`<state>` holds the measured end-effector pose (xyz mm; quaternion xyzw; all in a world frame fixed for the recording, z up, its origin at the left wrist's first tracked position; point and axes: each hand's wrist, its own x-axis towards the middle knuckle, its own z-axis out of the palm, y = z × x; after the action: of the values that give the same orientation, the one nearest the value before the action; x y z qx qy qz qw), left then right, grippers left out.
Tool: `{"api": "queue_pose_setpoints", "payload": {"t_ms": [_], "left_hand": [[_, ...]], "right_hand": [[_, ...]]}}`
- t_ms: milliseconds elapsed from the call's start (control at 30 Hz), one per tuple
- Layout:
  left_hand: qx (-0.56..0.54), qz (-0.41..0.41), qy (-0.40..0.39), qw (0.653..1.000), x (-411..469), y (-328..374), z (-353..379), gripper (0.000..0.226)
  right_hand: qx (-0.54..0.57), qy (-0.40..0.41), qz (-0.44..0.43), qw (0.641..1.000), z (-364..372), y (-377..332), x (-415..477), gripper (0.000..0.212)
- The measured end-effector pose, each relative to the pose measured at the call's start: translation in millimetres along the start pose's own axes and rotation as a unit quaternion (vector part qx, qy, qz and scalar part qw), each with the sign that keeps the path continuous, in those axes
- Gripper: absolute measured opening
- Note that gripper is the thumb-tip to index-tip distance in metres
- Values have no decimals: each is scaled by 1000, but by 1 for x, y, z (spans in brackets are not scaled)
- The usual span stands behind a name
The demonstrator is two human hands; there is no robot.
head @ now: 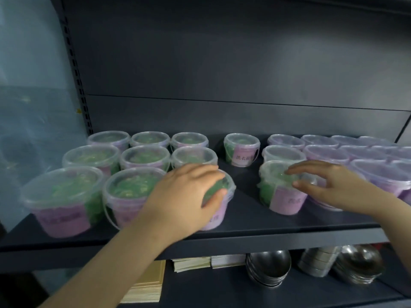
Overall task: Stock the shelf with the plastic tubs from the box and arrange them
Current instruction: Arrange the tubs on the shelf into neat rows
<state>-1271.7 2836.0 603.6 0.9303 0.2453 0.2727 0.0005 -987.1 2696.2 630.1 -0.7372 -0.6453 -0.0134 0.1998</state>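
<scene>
Clear plastic tubs with lilac labels stand on a dark shelf (266, 237). A block of green-filled tubs (64, 196) fills the left side. My left hand (184, 196) is clamped over the lid of the front right tub (214, 221) of that block. A gap to the right, another green tub (282, 201) stands at the front. My right hand (333, 185) is over its lid with fingers spread, fingertips touching the rim. One green tub (241, 150) stands alone farther back in the gap.
Several tubs with purple contents (375, 165) crowd the right end of the shelf. On the shelf below are stacked metal bowls (269, 266) and piles of paper (191, 263). A plastic sheet (26, 107) hangs at the left.
</scene>
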Motion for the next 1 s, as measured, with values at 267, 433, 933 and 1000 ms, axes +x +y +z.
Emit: {"api": "queue_pose_setpoints", "payload": {"t_ms": [267, 433, 933, 1000], "left_hand": [[37, -29, 86, 995, -4, 15, 31, 38], [42, -52, 77, 995, -3, 21, 29, 41], [30, -62, 59, 996, -5, 23, 22, 43], [29, -58, 51, 997, -5, 22, 22, 42]], "right_hand": [[106, 21, -69, 992, 16, 8, 0, 49], [140, 8, -123, 982, 27, -15, 1, 54], [136, -10, -113, 984, 26, -27, 2, 59], [131, -16, -115, 985, 25, -26, 2, 58]]}}
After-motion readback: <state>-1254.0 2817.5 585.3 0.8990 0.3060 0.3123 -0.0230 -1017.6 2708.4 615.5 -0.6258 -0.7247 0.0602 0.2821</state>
